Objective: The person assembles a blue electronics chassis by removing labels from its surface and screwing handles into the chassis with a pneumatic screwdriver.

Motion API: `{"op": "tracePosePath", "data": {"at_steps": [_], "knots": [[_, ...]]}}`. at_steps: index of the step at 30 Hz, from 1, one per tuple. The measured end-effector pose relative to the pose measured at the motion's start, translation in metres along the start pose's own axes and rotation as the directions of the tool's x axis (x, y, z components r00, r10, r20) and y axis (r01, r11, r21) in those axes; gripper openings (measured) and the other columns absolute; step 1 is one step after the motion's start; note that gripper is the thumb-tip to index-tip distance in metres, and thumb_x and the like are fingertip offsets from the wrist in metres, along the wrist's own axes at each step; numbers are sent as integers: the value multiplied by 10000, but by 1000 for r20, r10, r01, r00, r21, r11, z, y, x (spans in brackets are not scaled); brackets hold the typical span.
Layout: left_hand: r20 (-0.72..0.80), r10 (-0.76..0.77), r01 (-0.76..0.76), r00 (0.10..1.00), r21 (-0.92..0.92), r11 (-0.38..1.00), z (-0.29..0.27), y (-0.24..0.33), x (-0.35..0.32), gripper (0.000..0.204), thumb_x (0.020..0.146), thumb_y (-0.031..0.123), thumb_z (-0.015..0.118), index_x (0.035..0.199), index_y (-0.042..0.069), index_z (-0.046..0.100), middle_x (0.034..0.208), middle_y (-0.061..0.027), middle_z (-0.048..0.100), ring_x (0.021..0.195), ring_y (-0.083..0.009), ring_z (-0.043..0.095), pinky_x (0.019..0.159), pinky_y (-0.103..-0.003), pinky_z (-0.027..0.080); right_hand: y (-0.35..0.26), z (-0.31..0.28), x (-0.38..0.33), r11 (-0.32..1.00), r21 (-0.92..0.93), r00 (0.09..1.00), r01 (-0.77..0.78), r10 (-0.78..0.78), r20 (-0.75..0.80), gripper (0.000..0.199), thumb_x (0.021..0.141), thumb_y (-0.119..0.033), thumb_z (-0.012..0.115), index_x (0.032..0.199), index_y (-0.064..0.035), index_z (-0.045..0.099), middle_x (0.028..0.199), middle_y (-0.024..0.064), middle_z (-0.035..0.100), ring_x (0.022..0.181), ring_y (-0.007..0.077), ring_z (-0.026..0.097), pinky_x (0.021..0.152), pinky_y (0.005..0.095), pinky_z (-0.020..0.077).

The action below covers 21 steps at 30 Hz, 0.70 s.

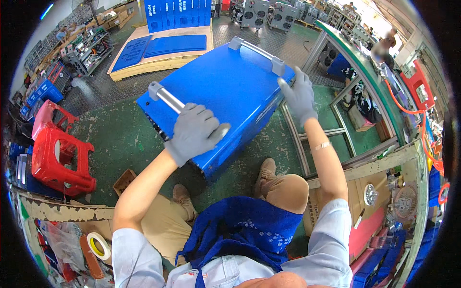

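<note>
A blue metal case [216, 86] with two grey bar handles fills the middle of the view, tilted above the green floor. My left hand [199, 130], in a grey glove, is closed around the near end of the left handle [168, 98]; the thumb points right. At the case's far right corner is my gloved right hand [301, 96], its fingers stretched out along the side edge and its thumb apart at the top edge. Just left of those fingertips lies the right handle [257, 55], which that hand does not grip.
Blue panels [175, 45] lie and stand on a wooden pallet [161, 67] ahead. Red plastic stools [62, 158] are at left. A metal-framed bench [357, 62] with a green top stands at right. Near me are a tape roll [99, 246] and cardboard [336, 211]. Another person [385, 45] is far right.
</note>
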<state>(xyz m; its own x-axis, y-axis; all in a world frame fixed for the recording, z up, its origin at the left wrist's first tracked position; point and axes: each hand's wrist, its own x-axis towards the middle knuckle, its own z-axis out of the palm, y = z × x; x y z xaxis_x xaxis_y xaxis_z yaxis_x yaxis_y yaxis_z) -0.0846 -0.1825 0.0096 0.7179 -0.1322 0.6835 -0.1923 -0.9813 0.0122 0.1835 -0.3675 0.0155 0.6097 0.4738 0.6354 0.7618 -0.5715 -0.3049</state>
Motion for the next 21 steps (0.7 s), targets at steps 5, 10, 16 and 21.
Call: {"op": "tracePosePath", "data": {"at_steps": [5,10,16,21], "knots": [[14,5,-5,1000,-36,999,-33,-5,-45,287,746,247,737,597,108,535,628,-39,533,694,-248,569,724,-374,426,17,69,45,936,308,979,-173,130,155,713,809,-399,695,1381,-32,480,1252,240,597,1123,315,602,957,425,465],[-30,-311,311,950,192,931,-72,21,-59,355,732,273,744,1000,89,603,1047,-122,586,1009,-329,548,945,-470,389,6,66,44,736,591,912,-331,88,402,477,838,-283,702,1220,-7,632,923,93,704,695,131,624,642,274,510],[-364,-734,807,573,94,583,-48,36,-98,817,730,286,754,1403,72,342,1367,-268,397,1153,-456,489,1003,-552,355,-21,62,24,771,559,914,-305,72,400,438,851,-288,679,1197,-23,641,738,31,639,580,89,568,561,276,465],[-160,-758,708,633,-278,649,-79,32,-107,724,772,-30,575,1444,77,325,1297,-178,504,840,-201,633,710,-320,537,-40,36,-6,824,492,925,-282,96,368,450,858,-318,665,1190,-16,636,754,52,654,599,112,601,600,288,485]]}}
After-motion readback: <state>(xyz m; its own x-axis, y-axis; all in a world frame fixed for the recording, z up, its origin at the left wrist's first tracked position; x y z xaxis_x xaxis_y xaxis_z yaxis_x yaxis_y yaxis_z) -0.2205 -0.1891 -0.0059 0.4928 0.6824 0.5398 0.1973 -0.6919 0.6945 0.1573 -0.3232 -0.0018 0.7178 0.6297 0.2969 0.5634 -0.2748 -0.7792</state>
